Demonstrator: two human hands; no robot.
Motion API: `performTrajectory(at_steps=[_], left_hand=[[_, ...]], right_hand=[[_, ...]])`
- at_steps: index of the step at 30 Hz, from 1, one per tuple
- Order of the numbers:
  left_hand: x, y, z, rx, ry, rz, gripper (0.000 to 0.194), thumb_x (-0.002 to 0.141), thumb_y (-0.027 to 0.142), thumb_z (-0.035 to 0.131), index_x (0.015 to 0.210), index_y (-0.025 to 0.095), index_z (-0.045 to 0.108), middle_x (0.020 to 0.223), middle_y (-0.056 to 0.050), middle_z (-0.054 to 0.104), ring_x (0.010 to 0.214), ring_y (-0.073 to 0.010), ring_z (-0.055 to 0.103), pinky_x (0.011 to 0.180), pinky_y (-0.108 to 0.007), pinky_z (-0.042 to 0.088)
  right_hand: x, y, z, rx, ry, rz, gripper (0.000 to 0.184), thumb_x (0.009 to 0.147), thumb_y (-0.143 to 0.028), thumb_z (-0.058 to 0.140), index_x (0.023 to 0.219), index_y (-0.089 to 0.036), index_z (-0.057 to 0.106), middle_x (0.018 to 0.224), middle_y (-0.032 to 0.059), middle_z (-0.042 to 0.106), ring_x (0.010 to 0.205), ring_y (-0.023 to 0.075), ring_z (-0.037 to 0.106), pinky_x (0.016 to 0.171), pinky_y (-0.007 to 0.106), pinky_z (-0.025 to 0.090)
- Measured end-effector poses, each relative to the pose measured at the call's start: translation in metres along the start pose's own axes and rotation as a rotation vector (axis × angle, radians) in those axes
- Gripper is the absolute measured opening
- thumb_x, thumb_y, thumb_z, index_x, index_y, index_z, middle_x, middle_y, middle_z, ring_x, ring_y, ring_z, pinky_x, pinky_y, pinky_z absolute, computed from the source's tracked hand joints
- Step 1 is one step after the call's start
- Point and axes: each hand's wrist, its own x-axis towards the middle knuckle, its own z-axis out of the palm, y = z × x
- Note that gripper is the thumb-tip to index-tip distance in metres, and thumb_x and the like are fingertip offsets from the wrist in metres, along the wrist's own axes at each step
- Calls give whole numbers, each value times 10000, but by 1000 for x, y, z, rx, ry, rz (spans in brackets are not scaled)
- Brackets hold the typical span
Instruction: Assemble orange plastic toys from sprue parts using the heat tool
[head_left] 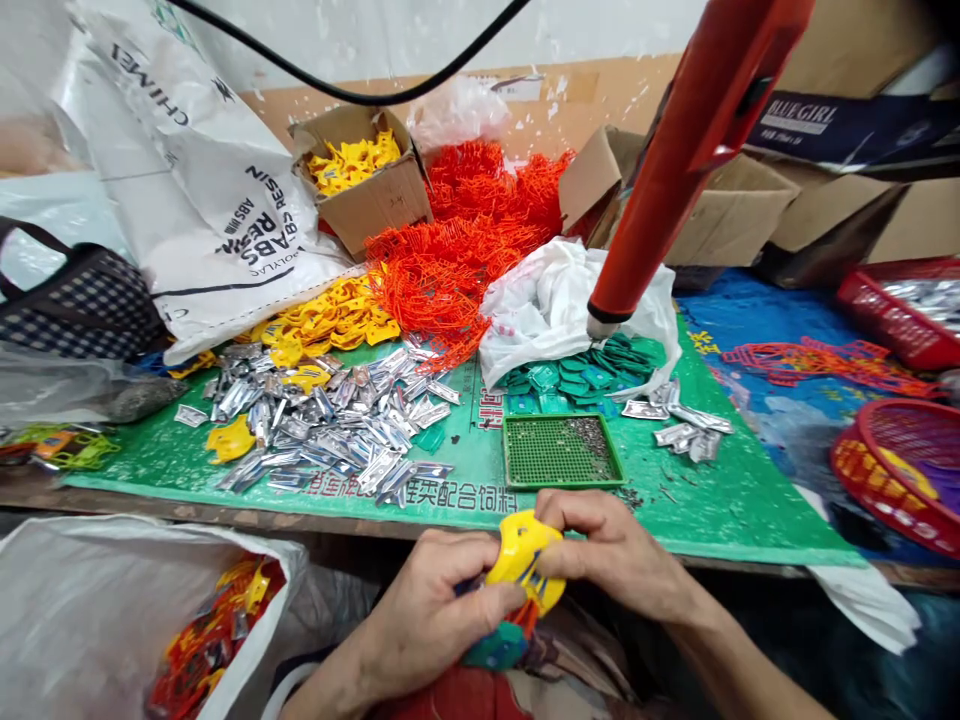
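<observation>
Between my two hands, in front of the table's edge, is a yellow plastic piece (pixel 523 545). My left hand (pixel 442 590) grips its left side, with the thumb laid along the lower part. The fingers of my right hand (pixel 600 550) pinch its upper right side. Below the yellow piece, a green plastic piece (pixel 499 645) and a bit of orange-red plastic show, partly hidden by my left hand. Whether these are joined to the yellow piece I cannot tell. Just beyond my hands lies a green mesh tray (pixel 510 455) with small dark screws or pins in it.
Silver metal strips (pixel 337 420), yellow pieces (pixel 330 315) and orange-red plastic netting (pixel 457 250) are heaped at left and centre. Green pieces (pixel 585 370) spill from a white bag. A red electric screwdriver (pixel 690 150) hangs overhead. An open white sack (pixel 82 620) stands lower left.
</observation>
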Motion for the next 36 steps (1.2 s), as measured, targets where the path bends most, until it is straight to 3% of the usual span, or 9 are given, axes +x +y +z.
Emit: performTrajectory(at_steps=[2, 3, 6, 10, 14, 19, 24, 28, 36], left_hand=[[3, -6, 2, -403, -20, -310, 397, 931, 460, 541, 742, 156, 714, 575, -4, 584, 532, -127, 506, 521, -226, 390], [4, -10, 3, -566, 1, -390, 439, 929, 512, 524, 776, 153, 726, 596, -10, 606, 554, -134, 532, 550, -231, 421], [10, -22, 4, -787, 33, -453, 424, 904, 537, 561, 861, 157, 745, 692, -32, 676, 633, -156, 596, 652, -262, 486], [18, -28, -2, -835, 43, -429, 391, 831, 572, 641, 835, 195, 744, 766, -20, 695, 709, -167, 631, 726, -287, 511], [23, -28, -9, -816, -115, -429, 485, 823, 650, 588, 836, 195, 755, 759, -32, 687, 765, -195, 652, 744, -316, 511], [20, -38, -11, -738, -103, -435, 275, 773, 455, 738, 766, 182, 768, 768, -23, 693, 678, -150, 574, 681, -261, 484], [19, -29, -11, -822, -263, -477, 311, 660, 350, 805, 875, 127, 773, 739, -30, 675, 585, -101, 530, 588, -206, 438], [19, -18, -12, -818, -232, -467, 234, 641, 232, 774, 853, 132, 764, 664, -6, 654, 490, -60, 440, 447, -152, 311], [7, -25, -10, -958, -37, -579, 122, 647, 145, 748, 762, 104, 744, 675, -25, 665, 535, -69, 522, 519, -144, 421]], right_hand=[[8, 2, -1, 173, -21, 206, 418, 773, -550, 718, 663, -172, 578, 624, -40, 506, 561, 87, 426, 524, 221, 352], [12, 3, -2, 211, -24, 254, 435, 757, -567, 722, 667, -171, 566, 603, -53, 480, 543, 77, 389, 509, 211, 322], [20, 8, 0, 209, -50, 273, 459, 743, -588, 719, 671, -172, 539, 585, -67, 443, 534, 68, 342, 497, 202, 274], [21, 11, 3, 148, -47, 246, 473, 763, -621, 671, 674, -183, 515, 601, -60, 446, 542, 75, 348, 496, 209, 274], [16, 10, 5, -1, -28, 195, 458, 819, -598, 601, 649, -191, 479, 604, -53, 424, 549, 82, 336, 495, 220, 268], [9, 9, 10, -164, -8, 115, 400, 898, -504, 529, 651, -199, 450, 615, -43, 415, 568, 96, 346, 502, 230, 269], [-1, -4, 17, -575, 75, -120, 355, 972, -374, 459, 663, -209, 402, 635, -25, 465, 586, 116, 419, 548, 261, 275], [-1, -8, 23, -804, 134, -243, 266, 967, -310, 480, 722, -209, 448, 685, 0, 542, 630, 142, 471, 581, 274, 303], [9, 13, 45, -828, 329, -347, 178, 927, -264, 569, 770, -182, 575, 753, 41, 601, 723, 187, 511, 644, 313, 392]])
